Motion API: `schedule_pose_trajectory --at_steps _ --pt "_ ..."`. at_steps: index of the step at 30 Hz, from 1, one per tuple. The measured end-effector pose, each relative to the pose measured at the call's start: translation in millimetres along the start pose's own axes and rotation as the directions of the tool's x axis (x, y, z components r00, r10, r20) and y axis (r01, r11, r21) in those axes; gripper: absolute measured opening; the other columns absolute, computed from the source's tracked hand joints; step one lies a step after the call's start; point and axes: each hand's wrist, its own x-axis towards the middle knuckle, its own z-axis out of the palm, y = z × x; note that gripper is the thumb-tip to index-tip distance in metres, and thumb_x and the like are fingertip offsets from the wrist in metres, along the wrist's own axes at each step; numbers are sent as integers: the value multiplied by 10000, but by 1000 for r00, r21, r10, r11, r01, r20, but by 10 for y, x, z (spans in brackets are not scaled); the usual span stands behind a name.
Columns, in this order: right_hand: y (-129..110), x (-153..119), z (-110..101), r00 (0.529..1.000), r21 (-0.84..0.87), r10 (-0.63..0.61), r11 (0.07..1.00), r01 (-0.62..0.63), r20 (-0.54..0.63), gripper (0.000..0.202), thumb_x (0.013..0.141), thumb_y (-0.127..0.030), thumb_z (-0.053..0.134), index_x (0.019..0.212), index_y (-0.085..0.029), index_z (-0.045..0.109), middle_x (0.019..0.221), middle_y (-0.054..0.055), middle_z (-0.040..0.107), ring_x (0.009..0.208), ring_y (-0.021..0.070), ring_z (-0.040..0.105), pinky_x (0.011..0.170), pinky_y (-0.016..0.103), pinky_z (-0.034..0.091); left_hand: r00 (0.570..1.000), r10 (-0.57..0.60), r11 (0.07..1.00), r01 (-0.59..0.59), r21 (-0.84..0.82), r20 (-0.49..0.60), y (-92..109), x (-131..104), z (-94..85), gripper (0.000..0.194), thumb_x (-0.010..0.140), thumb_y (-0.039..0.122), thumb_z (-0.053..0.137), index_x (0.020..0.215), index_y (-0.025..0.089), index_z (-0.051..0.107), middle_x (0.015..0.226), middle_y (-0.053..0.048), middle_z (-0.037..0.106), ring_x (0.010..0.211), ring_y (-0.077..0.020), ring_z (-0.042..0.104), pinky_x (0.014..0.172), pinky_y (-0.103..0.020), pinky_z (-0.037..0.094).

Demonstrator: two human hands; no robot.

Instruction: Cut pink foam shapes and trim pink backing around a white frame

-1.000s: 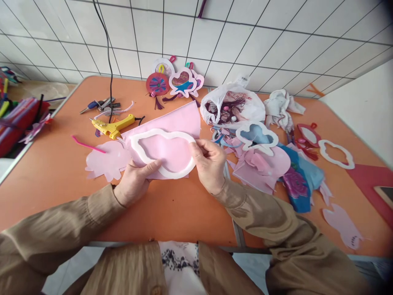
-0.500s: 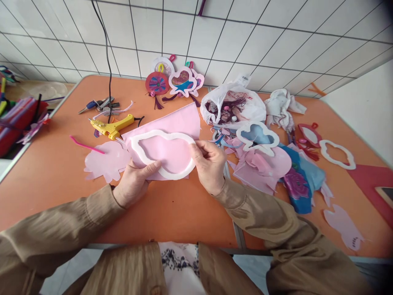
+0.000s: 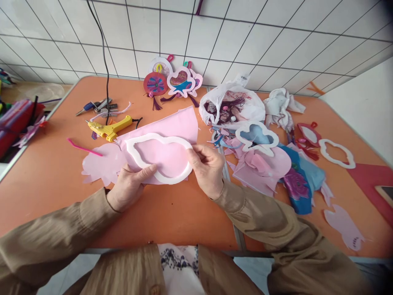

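One white wavy frame [image 3: 172, 179] is held against a pink sheet [image 3: 184, 123] over the bench [image 3: 196, 221], long axis left-right. Right end is pinched by the right hand [image 3: 208, 166], frame lying left of its fingers; lower-left rim is gripped by the left hand [image 3: 129, 184], thumb on top, other fingers hidden.

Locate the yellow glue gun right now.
In the head view, the yellow glue gun lies on the left of the orange table, between the keys behind it and the scalloped pink cutout in front.
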Motion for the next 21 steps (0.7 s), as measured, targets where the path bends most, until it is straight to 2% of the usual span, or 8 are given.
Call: schedule_pose_trajectory --at_steps 6,13,18,21 --pt "44 17 15 999 23 34 999 -35 19 246 855 -354 637 699 -172 690 523 -39 526 483 87 440 464 216 379 999 -29 999 29 -24 -14 3 11 5 670 630 327 932 1246 195 703 926 -44 806 868 -251 760 771 -321 639" --pt "119 54 22 990 41 107 993 -111 90 269 850 -399 656 725 -163 690 597 -19 588 556 105 500 515 227 407 997 -51 998 50 -25 -52 11 50 2 529 605 314 937 1079 153 764 995 -81 811 991 -318 750 909 -412 624" --pt "71 68 -3 988 39 95 994 -101 121 279 877 -386 618 700 -171 642 589 -27 548 558 102 479 515 227 383 999 -28 1000 27 -15 -46 2 55 -38 625 620 312 930 1199 174 739 937 -77 811 945 -329 759 839 -406 646" --pt "43 75 -17 989 32 80 996 -84 126 374 909 -423 571 623 -186 525 552 -41 445 540 92 413 503 228 344 998 -14 1000 13 -16 -56 0 46 -51 631 622 294 930 1210 170 738 930 -68 810 908 -299 762 793 -350 649"
